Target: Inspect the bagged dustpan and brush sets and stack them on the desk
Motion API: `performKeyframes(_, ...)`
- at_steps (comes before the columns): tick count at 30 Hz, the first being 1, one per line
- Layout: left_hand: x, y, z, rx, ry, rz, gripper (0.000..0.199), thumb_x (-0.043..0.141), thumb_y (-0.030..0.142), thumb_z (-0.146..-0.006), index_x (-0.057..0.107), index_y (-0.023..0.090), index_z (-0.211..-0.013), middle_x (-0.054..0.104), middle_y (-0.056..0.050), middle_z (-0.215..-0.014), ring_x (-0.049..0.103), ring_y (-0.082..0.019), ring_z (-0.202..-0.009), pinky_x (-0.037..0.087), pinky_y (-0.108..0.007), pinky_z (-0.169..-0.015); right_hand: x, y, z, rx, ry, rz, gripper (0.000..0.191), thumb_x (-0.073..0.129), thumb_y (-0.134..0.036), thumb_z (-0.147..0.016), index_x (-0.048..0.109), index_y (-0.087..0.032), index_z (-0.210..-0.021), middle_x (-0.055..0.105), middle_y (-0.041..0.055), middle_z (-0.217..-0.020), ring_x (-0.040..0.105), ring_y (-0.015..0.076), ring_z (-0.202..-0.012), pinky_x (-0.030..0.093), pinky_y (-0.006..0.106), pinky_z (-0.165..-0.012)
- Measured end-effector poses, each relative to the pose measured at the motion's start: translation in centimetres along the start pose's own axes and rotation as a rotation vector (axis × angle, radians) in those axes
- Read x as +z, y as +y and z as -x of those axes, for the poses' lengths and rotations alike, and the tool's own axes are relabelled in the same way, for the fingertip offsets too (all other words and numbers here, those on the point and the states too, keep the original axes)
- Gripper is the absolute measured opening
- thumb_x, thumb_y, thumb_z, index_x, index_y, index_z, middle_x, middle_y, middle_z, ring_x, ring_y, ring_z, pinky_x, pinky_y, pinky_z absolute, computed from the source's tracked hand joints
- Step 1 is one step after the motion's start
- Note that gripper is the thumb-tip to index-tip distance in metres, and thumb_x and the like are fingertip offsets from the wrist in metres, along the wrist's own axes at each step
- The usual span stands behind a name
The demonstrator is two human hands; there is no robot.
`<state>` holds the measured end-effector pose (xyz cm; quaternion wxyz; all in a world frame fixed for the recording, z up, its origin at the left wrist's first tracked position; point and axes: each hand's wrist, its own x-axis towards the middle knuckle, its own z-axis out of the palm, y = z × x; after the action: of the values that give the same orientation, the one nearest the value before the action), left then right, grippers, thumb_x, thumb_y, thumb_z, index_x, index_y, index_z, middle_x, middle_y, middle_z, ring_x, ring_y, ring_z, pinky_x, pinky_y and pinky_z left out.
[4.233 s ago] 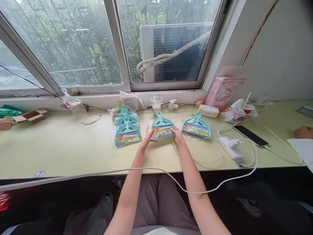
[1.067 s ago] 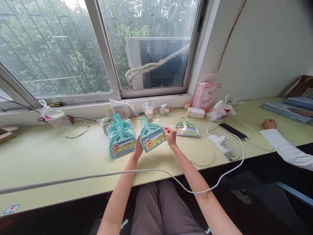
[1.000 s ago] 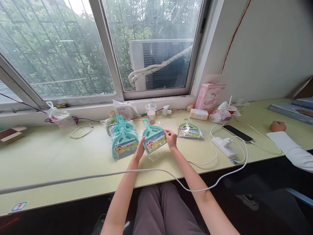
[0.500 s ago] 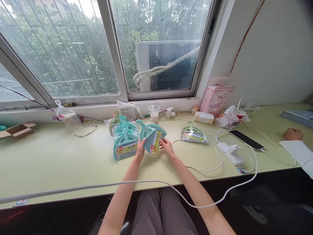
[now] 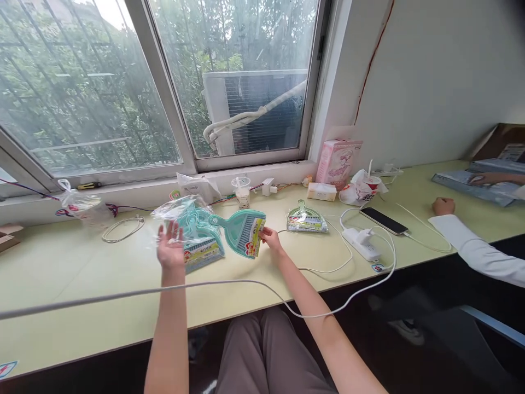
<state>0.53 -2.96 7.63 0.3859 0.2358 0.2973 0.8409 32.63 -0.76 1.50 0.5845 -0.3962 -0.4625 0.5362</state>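
Note:
My right hand (image 5: 271, 239) is closed on the right edge of a teal dustpan-and-brush set (image 5: 240, 232), by its yellow printed label. The set is tilted above the table, its handle pointing left. To the left, my left hand (image 5: 171, 247) is raised with its fingers apart. A clear plastic bag (image 5: 174, 210) is at its fingertips, over a stack of teal dustpan sets (image 5: 205, 249); whether the fingers touch the film I cannot tell. Another wrapped dustpan set (image 5: 305, 220), with a green handle, lies apart to the right.
A white cable (image 5: 246, 281) crosses in front of my arms. On the right are a power strip (image 5: 361, 244), a phone (image 5: 384, 220) and another person's hand (image 5: 443, 206). A drink cup (image 5: 241, 192) and a pink box (image 5: 337, 162) stand near the window.
My left hand has let go of the dustpan set and moved left. A clear plastic bag now shows by it. The right hand still holds the set, now out of film. The view has turned right.

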Motion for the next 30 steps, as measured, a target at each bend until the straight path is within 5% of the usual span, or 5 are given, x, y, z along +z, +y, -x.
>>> performKeyframes(5,-7.9,7.6,-3.7,0.196,0.416,-0.549,0.048,0.052,0.008,-0.083,0.034,0.028,-0.123,0.064,-0.001,-0.127,0.059,-0.017,-0.118,0.043,-0.053,-0.106,-0.3,0.4,0.3,0.131,0.059,-0.161,0.043,0.080,-0.044,-0.052,0.074,-0.018,-0.086,0.072,0.0047,-0.081,0.056,0.0140,-0.066,0.037,0.026,-0.060)
performKeyframes(10,-11.2,10.5,-0.5,0.603,0.769,-1.277,0.101,0.077,0.037,-0.067,0.011,0.029,-0.143,0.002,-0.014,-0.165,0.001,-0.036,-0.151,0.005,-0.068,-0.116,-0.5,0.5,0.3,0.200,0.098,-0.295,0.049,0.088,-0.042,-0.043,0.074,-0.019,-0.084,0.073,0.0055,-0.087,0.062,0.0171,-0.074,0.045,0.028,-0.069)
performKeyframes(14,-6.7,7.5,3.2,0.761,0.403,-1.215,0.078,0.060,0.055,-0.080,0.030,0.018,-0.142,0.026,-0.019,-0.158,0.019,-0.033,-0.149,0.012,-0.059,-0.119,-0.2,1.1,0.2,0.206,0.080,-0.272,0.050,0.088,-0.044,-0.045,0.075,-0.020,-0.087,0.074,0.0052,-0.090,0.064,0.0172,-0.076,0.045,0.027,-0.069)
performKeyframes(19,2.9,-3.9,8.3,-0.204,-0.635,-0.695,0.087,0.050,0.073,-0.080,0.032,0.019,-0.146,0.059,-0.017,-0.133,0.054,-0.033,-0.126,0.044,-0.050,-0.105,1.0,2.0,0.2,0.240,0.080,-0.197,0.052,0.089,-0.046,-0.037,0.073,-0.018,-0.078,0.074,0.0058,-0.078,0.064,0.0184,-0.067,0.047,0.028,-0.061)
performKeyframes(30,6.7,-10.3,9.3,0.241,-0.300,-0.639,0.046,0.040,0.046,-0.098,0.047,0.024,-0.138,0.055,-0.010,-0.139,0.048,-0.025,-0.132,0.035,-0.042,-0.111,-2.0,1.3,-0.8,0.024,0.530,-0.354,0.039,0.073,-0.055,-0.068,0.064,-0.018,-0.074,0.074,0.0088,-0.074,0.074,0.0241,-0.079,0.063,0.032,-0.067)
